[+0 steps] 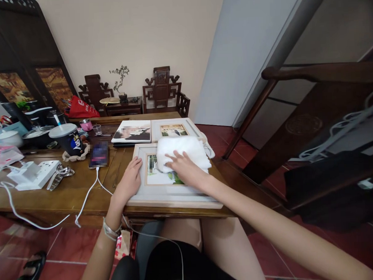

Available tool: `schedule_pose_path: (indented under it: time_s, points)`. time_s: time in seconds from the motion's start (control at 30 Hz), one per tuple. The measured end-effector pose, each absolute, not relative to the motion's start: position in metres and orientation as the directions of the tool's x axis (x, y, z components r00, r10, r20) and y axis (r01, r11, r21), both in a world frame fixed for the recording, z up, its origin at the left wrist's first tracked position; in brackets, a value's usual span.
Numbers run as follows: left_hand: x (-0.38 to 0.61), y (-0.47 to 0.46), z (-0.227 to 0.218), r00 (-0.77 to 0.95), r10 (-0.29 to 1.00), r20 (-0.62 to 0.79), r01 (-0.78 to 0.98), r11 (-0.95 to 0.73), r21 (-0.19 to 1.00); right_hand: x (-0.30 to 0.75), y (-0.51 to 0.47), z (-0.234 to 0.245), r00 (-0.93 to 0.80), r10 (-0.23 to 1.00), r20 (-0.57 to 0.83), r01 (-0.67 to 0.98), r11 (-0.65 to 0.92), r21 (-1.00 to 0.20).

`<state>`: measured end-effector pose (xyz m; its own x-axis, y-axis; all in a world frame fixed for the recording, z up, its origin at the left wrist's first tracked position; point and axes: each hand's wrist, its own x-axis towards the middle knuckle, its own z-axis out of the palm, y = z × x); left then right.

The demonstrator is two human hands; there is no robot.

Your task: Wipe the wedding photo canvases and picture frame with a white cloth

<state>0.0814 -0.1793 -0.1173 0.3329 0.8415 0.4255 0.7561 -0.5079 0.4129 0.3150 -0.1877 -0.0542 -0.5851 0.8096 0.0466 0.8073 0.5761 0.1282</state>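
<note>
A white-framed photo [164, 194] lies flat at the near edge of the wooden table [69, 193]. My left hand [129, 180] rests flat on the frame's left side, fingers stretched out. My right hand [184, 166] presses a folded white cloth [187, 150] onto the glass, fingers spread over the cloth's near edge. A second white-framed photo [174, 129] and an unframed photo print [132, 131] lie just behind.
A phone [98, 154] on a white charging cable, a power strip [37, 173], keys [59, 175], a lidded black cup [67, 138] and other clutter fill the table's left. Dark wooden chairs [163, 92] stand at the wall; a dark wooden armrest [309, 72] is at the right.
</note>
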Motion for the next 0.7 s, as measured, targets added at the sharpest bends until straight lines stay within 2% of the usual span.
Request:
schedule_pose_path:
  time_s: [0.2,0.4,0.53,0.7]
  points:
    - [0.083,-0.181,-0.116,0.326,0.850,0.414,0.753,-0.498,0.430,0.324,-0.259,-0.021,-0.665,0.742,-0.088,0.747,0.657,-0.102]
    - [0.084,-0.182,-0.115,0.327,0.854,0.405,0.765,-0.491,0.418,0.332,-0.289,-0.029,-0.731,0.682,-0.015,0.667,0.711,-0.222]
    - [0.083,-0.180,-0.118,0.330,0.846,0.418,0.756,-0.503,0.419,0.325,-0.263,-0.047,-0.687,0.727,0.014,0.716,0.680,-0.160]
    - [0.083,-0.180,-0.118,0.327,0.851,0.410,0.747,-0.499,0.439,0.324,-0.203,-0.062,-0.623,0.767,0.154,0.775,0.632,-0.009]
